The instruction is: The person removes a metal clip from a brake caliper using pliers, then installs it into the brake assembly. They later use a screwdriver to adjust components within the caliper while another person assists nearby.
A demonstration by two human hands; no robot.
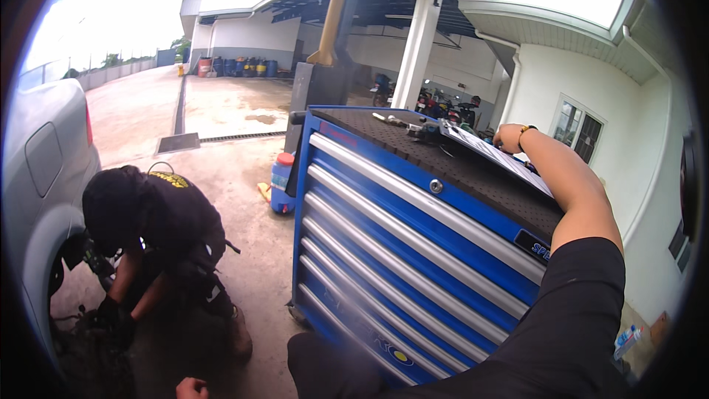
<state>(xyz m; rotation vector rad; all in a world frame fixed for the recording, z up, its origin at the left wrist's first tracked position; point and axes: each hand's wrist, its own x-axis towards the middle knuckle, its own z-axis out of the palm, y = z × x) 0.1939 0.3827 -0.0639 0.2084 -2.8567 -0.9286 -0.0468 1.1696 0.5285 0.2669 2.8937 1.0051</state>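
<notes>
My right arm stretches over a blue tool chest (413, 251) with silver drawer edges. At its far end my right hand (507, 137) is closed, at the far edge of a clipboard (484, 149) with white papers. What the fingers hold, if anything, is hidden. A few small tools (422, 131) lie beside the clipboard on the chest's dark textured top. Only part of my left hand (192, 389) shows at the lower edge, its fingers curled. Whatever may be in it is cut off from view.
A co-worker (166, 214) in black crouches at the wheel of a silver vehicle (52, 148) on my left. Behind the chest stand a blue container with a red lid (281, 183) and a post (325, 89). Drums (236, 66) line the far wall.
</notes>
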